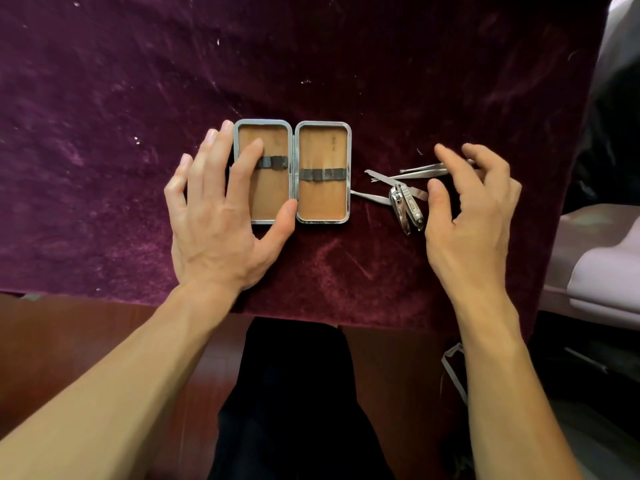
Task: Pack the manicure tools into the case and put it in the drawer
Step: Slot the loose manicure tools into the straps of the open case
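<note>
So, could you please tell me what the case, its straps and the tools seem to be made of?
Case: a silvery metal-looking frame, dull sheen; tan lining, matte, perhaps leather or suede. Straps: dark bands, probably elastic, slightly puckered. Tools: bright, reflective metal, likely polished steel. Cloth beneath: purple velvet-like pile with crushed sheen.

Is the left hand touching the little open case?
Touching. The head view shows the left hand lying flat on the open case, with a finger and the thumb resting on its left half.

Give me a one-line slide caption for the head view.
Left hand steadies open, empty metal case; right hand hovers over steel manicure tools.
</note>
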Tool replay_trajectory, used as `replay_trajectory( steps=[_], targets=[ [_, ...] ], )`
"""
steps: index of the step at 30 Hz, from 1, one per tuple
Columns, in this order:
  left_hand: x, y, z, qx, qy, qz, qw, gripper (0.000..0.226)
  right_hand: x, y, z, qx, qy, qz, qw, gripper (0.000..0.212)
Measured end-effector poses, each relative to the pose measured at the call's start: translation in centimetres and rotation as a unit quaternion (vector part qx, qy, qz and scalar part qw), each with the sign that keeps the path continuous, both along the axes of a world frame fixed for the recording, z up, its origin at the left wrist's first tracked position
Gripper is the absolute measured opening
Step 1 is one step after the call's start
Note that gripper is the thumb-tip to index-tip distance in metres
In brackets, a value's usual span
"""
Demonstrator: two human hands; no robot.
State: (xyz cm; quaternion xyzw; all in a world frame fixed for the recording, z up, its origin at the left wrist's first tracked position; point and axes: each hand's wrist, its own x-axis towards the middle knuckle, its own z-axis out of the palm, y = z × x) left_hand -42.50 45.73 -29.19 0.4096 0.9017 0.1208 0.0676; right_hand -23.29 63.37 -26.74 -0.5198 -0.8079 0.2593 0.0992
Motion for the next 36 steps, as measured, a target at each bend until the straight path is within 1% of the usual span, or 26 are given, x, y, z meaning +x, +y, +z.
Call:
replay_trajectory(
  steps=[5,10,13,16,20,26,31,36],
  targets=[
    [0.0,0.0,0.0,-0.002,0.0,0.0,1.0,0.073,-0.2,-0.4,-0.1,0.02,0.017,-0.03,0.999,0.031],
    [0.0,0.0,0.0,-0.004,0.001,0.0,1.0,0.073,-0.5,-0.2,0.1,-0.006,0.04,-0.057,0.998,0.022],
    [-0.1,0.0,-0.1,-0.003,0.001,0.0,1.0,0.073,-0.6,0.2,0.5,-0.038,0.034,-0.058,0.997,0.025],
    [0.0,0.0,-0.1,-0.004,0.002,0.001,1.0,0.074,-0.4,0.7,1.2,-0.075,0.016,-0.051,0.996,0.033],
    [0.0,0.0,0.0,-0.008,0.002,0.002,1.0,0.074,-0.2,0.9,1.9,-0.091,-0.002,-0.08,0.993,0.039],
    [0.0,0.0,0.0,-0.015,0.0,0.001,1.0,0.074,-0.6,0.9,2.0,-0.119,0.014,-0.121,0.985,0.036],
    [0.1,0.0,-0.1,-0.009,-0.002,0.003,1.0,0.073,-0.7,0.5,1.9,-0.115,0.03,-0.134,0.984,0.026],
    [0.1,0.0,0.0,-0.007,-0.002,0.003,1.0,0.073,-0.5,0.0,1.9,-0.1,0.041,-0.139,0.984,0.025]
  ],
)
